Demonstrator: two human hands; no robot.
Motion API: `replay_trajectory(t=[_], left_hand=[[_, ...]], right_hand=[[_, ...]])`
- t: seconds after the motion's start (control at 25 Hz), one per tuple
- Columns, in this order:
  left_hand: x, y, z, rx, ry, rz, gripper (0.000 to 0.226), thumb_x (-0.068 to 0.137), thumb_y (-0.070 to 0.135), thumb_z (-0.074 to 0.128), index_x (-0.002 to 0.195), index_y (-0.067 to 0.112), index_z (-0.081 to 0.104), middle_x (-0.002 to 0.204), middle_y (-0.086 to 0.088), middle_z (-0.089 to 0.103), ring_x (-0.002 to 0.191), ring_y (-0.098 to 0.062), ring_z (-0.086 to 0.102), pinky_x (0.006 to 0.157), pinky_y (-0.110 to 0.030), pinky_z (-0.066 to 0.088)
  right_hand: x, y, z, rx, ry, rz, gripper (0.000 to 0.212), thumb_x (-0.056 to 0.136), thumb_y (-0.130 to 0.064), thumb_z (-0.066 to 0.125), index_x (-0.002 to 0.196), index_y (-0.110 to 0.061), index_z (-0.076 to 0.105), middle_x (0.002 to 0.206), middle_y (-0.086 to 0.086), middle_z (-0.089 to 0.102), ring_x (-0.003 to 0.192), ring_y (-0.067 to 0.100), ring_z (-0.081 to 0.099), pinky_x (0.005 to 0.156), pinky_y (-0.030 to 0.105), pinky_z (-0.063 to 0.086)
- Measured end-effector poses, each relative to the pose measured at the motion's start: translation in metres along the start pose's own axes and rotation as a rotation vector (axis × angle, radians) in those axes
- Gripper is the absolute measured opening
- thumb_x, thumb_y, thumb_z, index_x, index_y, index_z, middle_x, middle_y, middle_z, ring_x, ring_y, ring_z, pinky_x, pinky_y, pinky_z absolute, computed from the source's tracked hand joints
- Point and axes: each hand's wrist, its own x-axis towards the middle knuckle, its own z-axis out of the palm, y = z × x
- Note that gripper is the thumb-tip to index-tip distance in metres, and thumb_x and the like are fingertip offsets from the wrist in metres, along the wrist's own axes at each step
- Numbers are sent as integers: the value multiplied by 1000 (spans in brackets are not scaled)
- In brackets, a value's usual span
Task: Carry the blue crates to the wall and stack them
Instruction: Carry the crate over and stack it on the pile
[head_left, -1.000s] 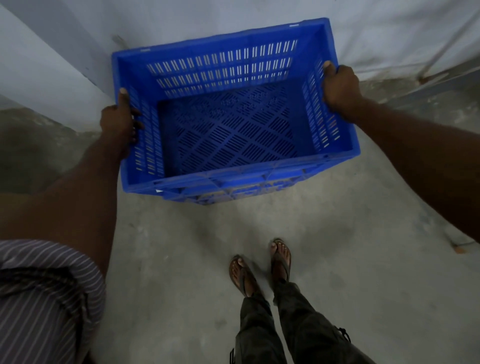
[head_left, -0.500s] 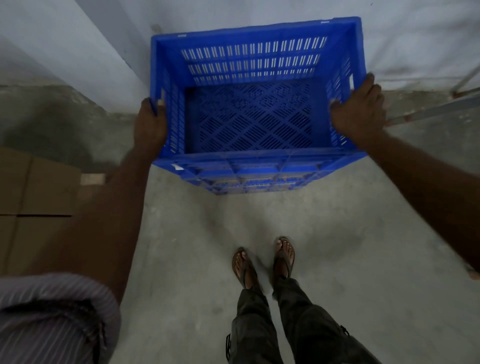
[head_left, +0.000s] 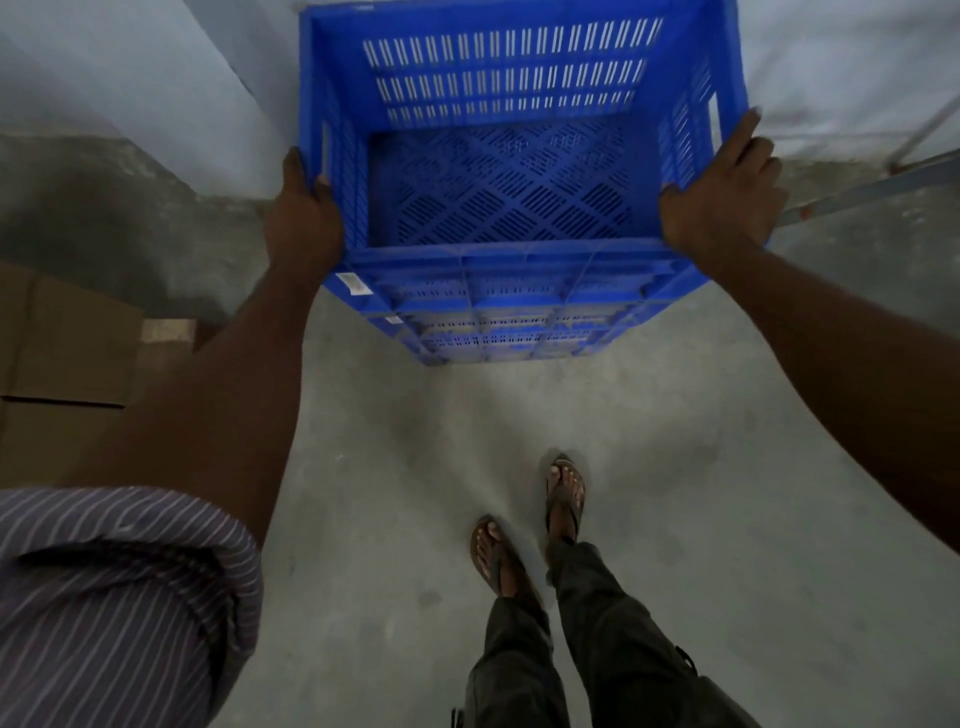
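An empty blue slotted crate sits on top of a stack of blue crates right against the white wall. My left hand grips the top crate's left rim near its front corner, thumb inside. My right hand grips the right rim near the front corner, fingers spread along the outer side. The lower crates show only their front faces under the top one.
Flattened brown cardboard lies on the floor at the left. A metal bar runs along the floor at the right by the wall. A wall corner juts out left of the stack. My sandalled feet stand on grey concrete.
The crate has come down level onto the stack and nearer the wall. Both hands slid toward the crate's front corners. My view shifted right, bringing the cardboard into sight.
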Motion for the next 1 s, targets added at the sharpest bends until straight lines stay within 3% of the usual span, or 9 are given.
replay_trajectory(t=[0.32, 0.76, 1.0], left_hand=[[3, 0, 5, 18, 37, 20, 53, 105, 34, 36, 157, 23, 29, 133, -22, 61, 116, -45, 60, 97, -47, 47], [-22, -7, 8, 35, 65, 14, 53, 106, 26, 37, 156, 13, 28, 138, -24, 57, 120, -45, 57, 96, -45, 45], [-17, -7, 8, -36, 25, 19, 53, 106, 28, 40, 156, 14, 29, 139, -24, 56, 121, -47, 56, 97, -47, 45]], right_hand=[[10, -4, -8, 2, -23, 22, 106, 84, -55, 57, 158, -3, 2, 151, 20, 32, 133, 40, 38, 101, 54, 38], [23, 3, -7, -8, -74, -60, 109, 83, -56, 59, 159, -6, -1, 153, 20, 31, 134, 42, 36, 102, 56, 37], [17, 7, -5, 68, -7, -35, 94, 89, -51, 50, 159, -4, 9, 149, 21, 38, 131, 41, 41, 103, 54, 38]])
